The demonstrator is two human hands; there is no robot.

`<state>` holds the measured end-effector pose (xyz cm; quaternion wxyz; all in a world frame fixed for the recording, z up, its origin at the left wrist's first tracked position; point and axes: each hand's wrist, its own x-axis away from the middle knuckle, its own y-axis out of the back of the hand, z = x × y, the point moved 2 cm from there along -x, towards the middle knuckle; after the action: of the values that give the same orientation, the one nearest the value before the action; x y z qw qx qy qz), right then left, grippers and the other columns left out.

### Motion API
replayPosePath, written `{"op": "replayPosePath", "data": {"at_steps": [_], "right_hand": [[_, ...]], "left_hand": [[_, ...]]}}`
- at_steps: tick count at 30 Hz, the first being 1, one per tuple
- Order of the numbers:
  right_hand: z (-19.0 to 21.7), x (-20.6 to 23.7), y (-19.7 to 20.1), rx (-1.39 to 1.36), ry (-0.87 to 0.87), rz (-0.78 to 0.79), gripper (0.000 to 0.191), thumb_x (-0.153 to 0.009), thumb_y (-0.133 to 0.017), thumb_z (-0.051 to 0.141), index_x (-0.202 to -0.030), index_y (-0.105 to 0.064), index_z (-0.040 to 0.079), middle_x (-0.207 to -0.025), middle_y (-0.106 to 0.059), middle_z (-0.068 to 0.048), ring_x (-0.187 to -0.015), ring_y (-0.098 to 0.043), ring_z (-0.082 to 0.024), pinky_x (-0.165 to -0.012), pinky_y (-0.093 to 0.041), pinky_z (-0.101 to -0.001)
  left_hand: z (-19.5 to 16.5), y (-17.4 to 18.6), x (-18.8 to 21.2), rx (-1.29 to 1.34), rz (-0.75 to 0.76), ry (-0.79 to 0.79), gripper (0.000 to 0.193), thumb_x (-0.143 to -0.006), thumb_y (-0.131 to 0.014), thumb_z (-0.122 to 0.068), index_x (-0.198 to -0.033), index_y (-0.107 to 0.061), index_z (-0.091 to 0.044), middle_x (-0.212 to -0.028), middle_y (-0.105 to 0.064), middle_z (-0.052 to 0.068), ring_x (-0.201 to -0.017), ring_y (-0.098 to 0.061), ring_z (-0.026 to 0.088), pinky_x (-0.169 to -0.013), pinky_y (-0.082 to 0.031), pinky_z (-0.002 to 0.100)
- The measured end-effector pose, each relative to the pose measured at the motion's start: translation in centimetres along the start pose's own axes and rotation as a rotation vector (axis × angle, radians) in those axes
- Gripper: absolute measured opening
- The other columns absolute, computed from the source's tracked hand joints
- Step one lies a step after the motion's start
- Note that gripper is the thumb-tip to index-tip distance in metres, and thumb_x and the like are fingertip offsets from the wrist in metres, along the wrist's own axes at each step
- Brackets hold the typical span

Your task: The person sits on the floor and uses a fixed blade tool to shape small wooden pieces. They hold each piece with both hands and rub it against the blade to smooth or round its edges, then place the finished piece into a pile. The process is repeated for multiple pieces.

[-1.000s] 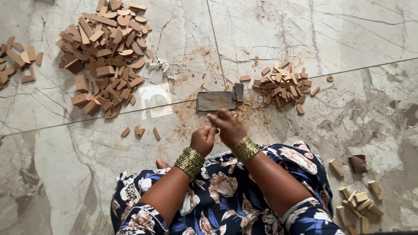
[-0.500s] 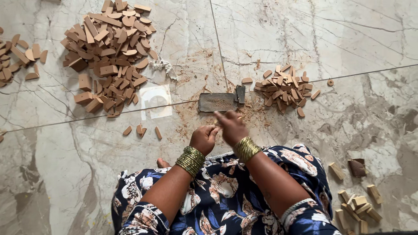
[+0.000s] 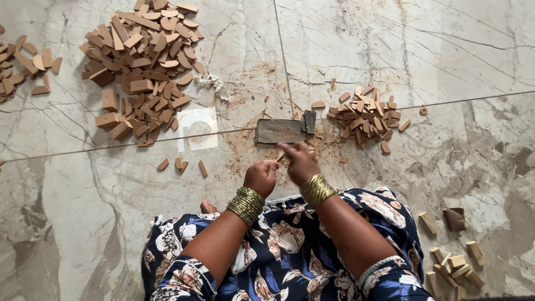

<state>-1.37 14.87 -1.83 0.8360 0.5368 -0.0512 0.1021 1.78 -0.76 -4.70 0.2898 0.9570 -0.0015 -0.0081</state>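
I sit on a marble floor (image 3: 423, 50) in a dark blue flowered dress. My left hand (image 3: 261, 177) is curled into a fist, and my right hand (image 3: 300, 161) is beside it, both closed around a small brown wooden piece (image 3: 280, 158) that peeks out between them. Just beyond my fingers lies a flat grey metal block (image 3: 280, 130) with a short handle-like part at its right end. Reddish sawdust covers the floor around it. Gold bangles circle both wrists.
A big heap of brown wooden blocks (image 3: 142, 61) lies far left, a smaller heap (image 3: 365, 110) right of the metal block, and more pieces at the left edge (image 3: 22, 64) and lower right (image 3: 451, 262). A white paper piece (image 3: 196, 128) and loose chips (image 3: 179, 164) lie nearby.
My hands have stayed together in front of the metal block, with only small finger movement on the wooden piece. The view has shifted slightly.
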Motion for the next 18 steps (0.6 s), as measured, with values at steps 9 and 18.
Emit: {"op": "replayPosePath", "data": {"at_steps": [9, 18], "right_hand": [[2.4, 1.0, 0.9, -0.050, 0.407, -0.177, 0.040, -0.102, -0.053, 0.011, -0.141, -0.055, 0.022, -0.130, -0.061, -0.018, -0.098, -0.067, -0.022, -0.071, -0.062, -0.0350], [-2.2, -1.7, 0.9, -0.289, -0.295, 0.191, 0.059, -0.095, -0.055, 0.004, -0.150, -0.044, 0.022, -0.126, -0.053, -0.015, -0.091, -0.064, -0.021, -0.075, -0.061, -0.0300]], "left_hand": [[0.8, 0.7, -0.5, 0.067, -0.042, 0.110, 0.020, -0.097, -0.062, -0.021, -0.094, -0.075, -0.006, -0.082, -0.073, 0.015, -0.072, -0.070, 0.028, -0.067, -0.056, 0.040], [0.3, 0.2, -0.3, 0.324, -0.091, -0.021, 0.024, -0.101, -0.061, -0.021, -0.089, -0.074, -0.005, -0.065, -0.064, 0.004, -0.058, -0.060, 0.014, -0.055, -0.050, 0.032]]}}
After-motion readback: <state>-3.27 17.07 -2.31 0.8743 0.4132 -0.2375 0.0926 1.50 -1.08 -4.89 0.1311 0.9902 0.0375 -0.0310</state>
